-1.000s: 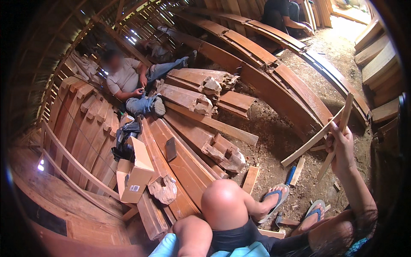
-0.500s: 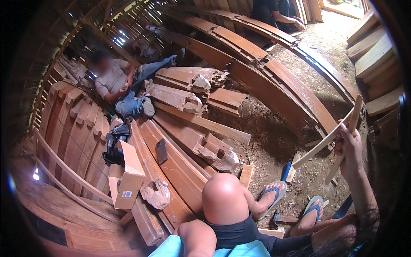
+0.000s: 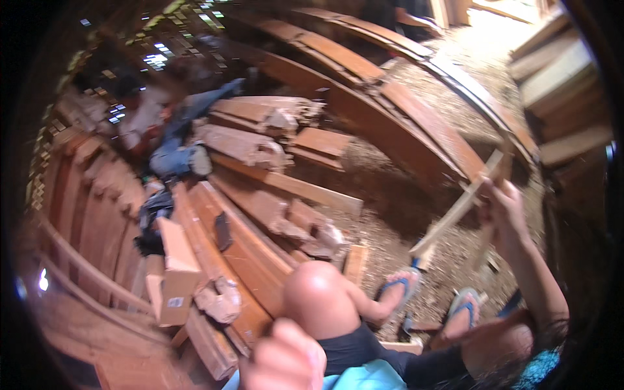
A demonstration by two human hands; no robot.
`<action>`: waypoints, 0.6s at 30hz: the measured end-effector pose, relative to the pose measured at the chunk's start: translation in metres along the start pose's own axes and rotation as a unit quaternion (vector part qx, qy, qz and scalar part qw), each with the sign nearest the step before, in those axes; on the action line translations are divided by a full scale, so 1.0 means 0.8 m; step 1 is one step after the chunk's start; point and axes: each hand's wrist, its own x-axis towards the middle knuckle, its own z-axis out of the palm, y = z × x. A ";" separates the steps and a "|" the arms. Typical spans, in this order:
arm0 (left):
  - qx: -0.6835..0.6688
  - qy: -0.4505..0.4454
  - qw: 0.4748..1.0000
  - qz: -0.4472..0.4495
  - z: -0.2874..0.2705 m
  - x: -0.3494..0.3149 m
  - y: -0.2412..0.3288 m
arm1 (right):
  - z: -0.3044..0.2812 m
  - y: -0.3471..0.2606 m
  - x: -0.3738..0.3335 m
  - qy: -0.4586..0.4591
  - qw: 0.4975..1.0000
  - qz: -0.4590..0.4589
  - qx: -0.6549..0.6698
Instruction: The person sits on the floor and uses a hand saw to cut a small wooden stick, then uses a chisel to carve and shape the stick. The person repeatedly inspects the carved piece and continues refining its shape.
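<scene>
My right hand (image 3: 506, 208), raised at the right, is closed around thin wooden strips. One pale strip (image 3: 448, 218) slants down and left toward my foot. Another strip (image 3: 480, 250) crosses it at the hand and is blurred below it. Low in the middle, my left hand (image 3: 286, 357) is beside my bare knee (image 3: 316, 292). Motion smears its fingers, so whether they hold anything cannot be made out. A blue-handled tool (image 3: 415, 262) shows beside my sandalled foot.
Carved brown timbers (image 3: 240, 237) lie to my left, with a dark phone (image 3: 223, 231) on one. A cardboard box (image 3: 177, 273) stands beside them. Long curved beams (image 3: 396, 123) stretch across the back. A person (image 3: 146, 120) sits far left; another person's hand (image 3: 419, 24) shows at the top.
The view has shifted, and the scene slides left. My left hand has come into clear view low in the middle, moving. My right hand still grips the strips, now sitting a little lower left.
</scene>
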 end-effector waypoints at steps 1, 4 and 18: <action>0.054 0.008 0.997 -0.054 -0.009 -0.014 -0.001 | 0.028 0.023 0.006 -0.046 0.999 0.021 0.010; 0.061 0.010 0.964 -0.258 0.005 -0.042 -0.062 | 0.018 0.008 -0.003 -0.135 0.990 0.028 0.008; -0.225 -0.081 0.701 -0.672 0.064 -0.102 -0.111 | -0.004 -0.002 -0.047 -0.208 0.973 0.074 -0.070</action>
